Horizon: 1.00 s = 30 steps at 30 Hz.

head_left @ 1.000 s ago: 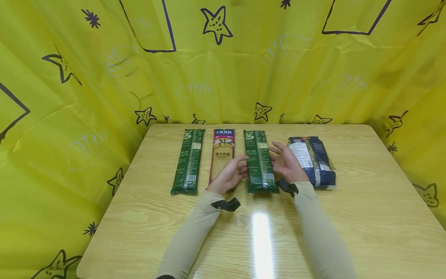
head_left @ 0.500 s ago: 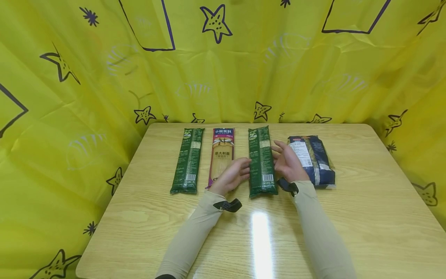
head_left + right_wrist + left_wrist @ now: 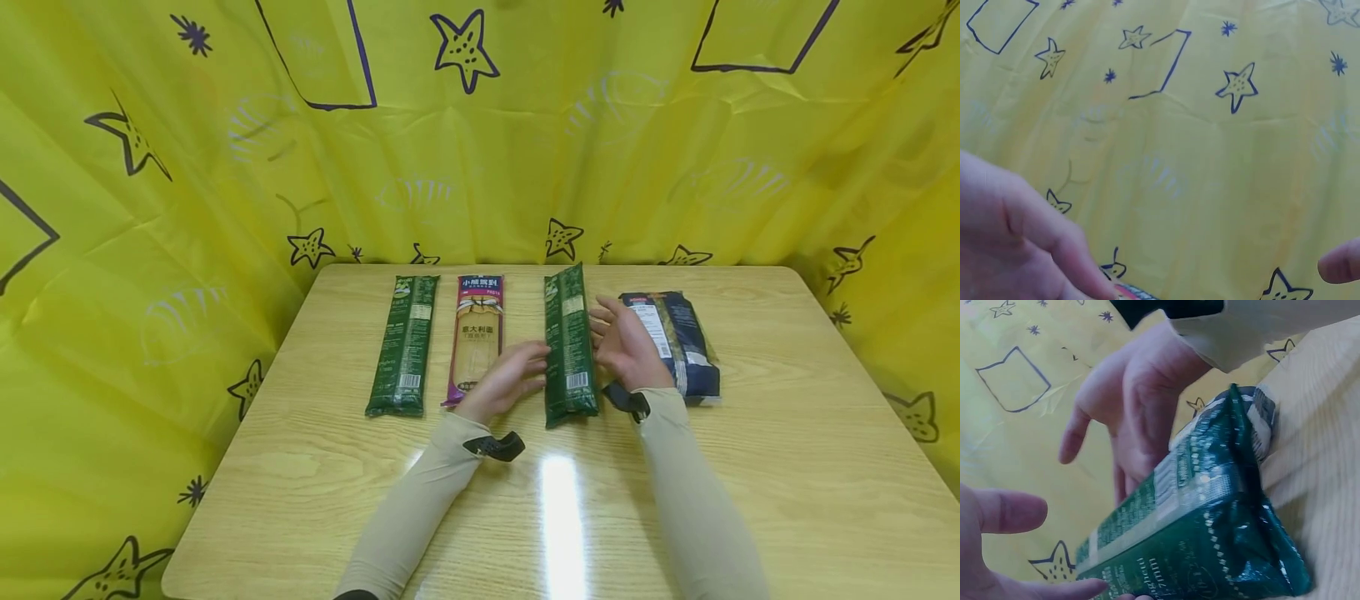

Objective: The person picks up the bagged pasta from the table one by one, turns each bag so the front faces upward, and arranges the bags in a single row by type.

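Observation:
A green spaghetti packet (image 3: 572, 346) stands tilted up on its long edge between my two hands. Relaxed fingers of my left hand (image 3: 506, 382) touch its left side. In the left wrist view, the left thumb (image 3: 1013, 511) stays apart from the packet, while fingertips meet its lower side. My right hand (image 3: 628, 348) is at the packet's right side, fingers extended and partly hidden behind it in the left wrist view. Left of my left hand lies a pasta packet (image 3: 478, 329) with a blue and pink top. Another green packet (image 3: 403, 346) lies farther left.
A dark blue pasta bag (image 3: 697, 379) with a white label lies just right of my right hand, partly covered by it. Everything is on a light wooden table (image 3: 300, 492). A yellow curtain (image 3: 480, 167) with drawn stars hangs behind and at both sides.
The green packet between my hands has gone from lying flat to tilted, its right side raised, and has shifted slightly right. Both hands have moved slightly right with it.

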Tool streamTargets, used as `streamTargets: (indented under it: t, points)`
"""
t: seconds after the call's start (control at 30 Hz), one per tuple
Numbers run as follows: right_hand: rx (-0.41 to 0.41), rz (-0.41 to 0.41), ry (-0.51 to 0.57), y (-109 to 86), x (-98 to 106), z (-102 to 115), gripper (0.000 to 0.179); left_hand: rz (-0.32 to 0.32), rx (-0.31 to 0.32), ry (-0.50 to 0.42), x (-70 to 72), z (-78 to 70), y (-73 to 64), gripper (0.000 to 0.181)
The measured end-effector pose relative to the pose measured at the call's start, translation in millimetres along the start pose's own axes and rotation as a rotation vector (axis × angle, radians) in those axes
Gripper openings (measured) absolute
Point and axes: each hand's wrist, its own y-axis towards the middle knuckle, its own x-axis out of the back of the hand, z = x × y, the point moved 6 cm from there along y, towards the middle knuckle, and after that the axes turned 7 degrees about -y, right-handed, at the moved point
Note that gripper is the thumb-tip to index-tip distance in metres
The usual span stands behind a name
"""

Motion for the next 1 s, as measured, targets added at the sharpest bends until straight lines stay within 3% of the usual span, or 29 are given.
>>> streamTargets:
  t: [0.3,1.0]
  points:
    - [0.037,0.002,-0.031,-9.9,-11,8,0.081,0.004,0.009,-0.02,-6.4,3.9,1.6,0.05]
    - [0.107,0.132,-0.102,-5.3,-34,1,0.073,-0.007,0.016,-0.062,-4.4,0.5,0.8,0.026]
